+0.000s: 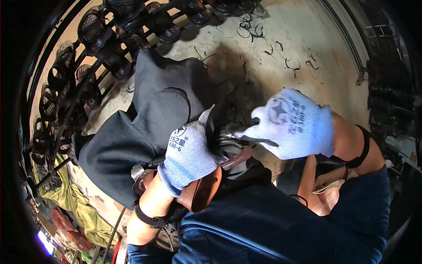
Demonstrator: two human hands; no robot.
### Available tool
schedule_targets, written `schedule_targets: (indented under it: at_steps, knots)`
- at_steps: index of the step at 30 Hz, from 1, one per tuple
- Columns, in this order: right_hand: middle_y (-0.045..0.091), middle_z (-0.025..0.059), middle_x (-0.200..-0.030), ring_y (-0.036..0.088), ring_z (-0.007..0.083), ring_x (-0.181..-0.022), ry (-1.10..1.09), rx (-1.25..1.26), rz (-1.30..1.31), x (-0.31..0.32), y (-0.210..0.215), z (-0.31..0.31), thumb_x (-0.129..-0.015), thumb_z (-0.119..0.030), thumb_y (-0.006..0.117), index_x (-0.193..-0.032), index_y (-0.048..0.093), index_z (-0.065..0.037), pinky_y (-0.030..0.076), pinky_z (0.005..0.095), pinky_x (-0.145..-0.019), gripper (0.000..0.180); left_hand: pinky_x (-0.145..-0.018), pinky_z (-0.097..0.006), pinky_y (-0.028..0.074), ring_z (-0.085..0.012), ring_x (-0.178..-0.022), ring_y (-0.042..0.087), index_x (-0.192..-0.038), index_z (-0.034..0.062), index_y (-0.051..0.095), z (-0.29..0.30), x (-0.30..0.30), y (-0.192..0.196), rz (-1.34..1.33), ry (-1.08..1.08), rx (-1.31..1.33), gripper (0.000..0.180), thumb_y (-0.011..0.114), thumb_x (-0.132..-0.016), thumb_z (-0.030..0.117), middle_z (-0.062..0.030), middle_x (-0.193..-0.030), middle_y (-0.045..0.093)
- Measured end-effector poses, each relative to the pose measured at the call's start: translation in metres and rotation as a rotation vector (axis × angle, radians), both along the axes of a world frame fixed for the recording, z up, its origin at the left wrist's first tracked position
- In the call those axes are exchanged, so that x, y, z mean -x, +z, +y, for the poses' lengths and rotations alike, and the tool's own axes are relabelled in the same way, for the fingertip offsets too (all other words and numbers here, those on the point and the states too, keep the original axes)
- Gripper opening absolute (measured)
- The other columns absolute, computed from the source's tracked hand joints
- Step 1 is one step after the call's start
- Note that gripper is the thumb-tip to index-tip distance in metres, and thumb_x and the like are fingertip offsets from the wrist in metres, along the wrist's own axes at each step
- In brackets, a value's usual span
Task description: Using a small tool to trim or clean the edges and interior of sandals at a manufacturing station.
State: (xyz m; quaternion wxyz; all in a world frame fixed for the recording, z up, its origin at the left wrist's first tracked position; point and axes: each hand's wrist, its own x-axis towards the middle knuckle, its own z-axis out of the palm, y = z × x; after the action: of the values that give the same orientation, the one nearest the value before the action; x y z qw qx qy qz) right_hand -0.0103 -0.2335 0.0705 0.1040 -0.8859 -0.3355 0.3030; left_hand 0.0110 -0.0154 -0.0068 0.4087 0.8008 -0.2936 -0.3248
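Observation:
Both my hands wear pale blue knitted gloves with dark print. In front of my lap, my left hand (189, 147) is closed round a dark piece that looks like a sandal (226, 143), its shape partly hidden by the fingers and shadow. To its right is my right hand (288, 125), slightly blurred, its fingers drawn together toward the sandal. A thin dark sliver (266, 141) shows along its lower fingers; I cannot make out whether it is a blade or a strip. Beneath my left wrist hangs a brown leather-like flap (206, 191) with a small hole.
Black cloth (149, 105) covers my knee. Racks at the left and far left carry several dark sandals (93, 37). Curly black trimmings (288, 61) litter the pale floor (325, 31). Yellowish cloth (83, 211) lies at the lower left. Behind my right arm show another person's limbs (310, 185).

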Motion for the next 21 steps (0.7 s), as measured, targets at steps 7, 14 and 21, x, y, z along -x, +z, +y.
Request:
schedule_targets:
  at_steps: [7, 14, 21]
  knots:
    - [0.060, 0.0067, -0.069, 0.062, 0.0224, -0.064, 0.166, -0.134, -0.009, -0.006, -0.009, 0.048, -0.075, -0.022, 0.060, -0.080, 0.063, -0.010, 0.048, 0.0353, -0.057, 0.013, -0.074, -0.043, 0.051, -0.0385, -0.085, 0.064, -0.140, -0.0035, 0.029, 0.009, 0.017, 0.006, -0.007, -0.112, -0.124, 0.103, 0.078, -0.062, 0.042, -0.0253, -0.090, 0.064]
    - [0.053, 0.0037, -0.065, 0.055, 0.0207, -0.054, -0.011, -0.106, 0.046, 0.027, 0.018, 0.013, -0.070, -0.018, 0.065, -0.093, 0.070, -0.016, 0.042, 0.0349, -0.049, 0.024, -0.072, -0.034, 0.053, -0.0325, -0.085, 0.067, -0.137, 0.0001, 0.041, 0.115, 0.018, 0.007, -0.079, -0.002, -0.011, 0.093, 0.079, -0.064, 0.045, -0.0211, -0.096, 0.066]
    - [0.060, 0.0063, -0.071, 0.062, 0.0226, -0.064, 0.098, -0.048, -0.097, 0.019, 0.016, 0.048, -0.078, -0.022, 0.058, -0.088, 0.065, -0.011, 0.048, 0.0357, -0.059, 0.017, -0.076, -0.037, 0.052, -0.0368, -0.088, 0.065, -0.138, 0.0020, 0.040, 0.121, 0.021, 0.013, -0.030, -0.055, -0.134, 0.088, 0.077, -0.067, 0.040, -0.0217, -0.105, 0.064]
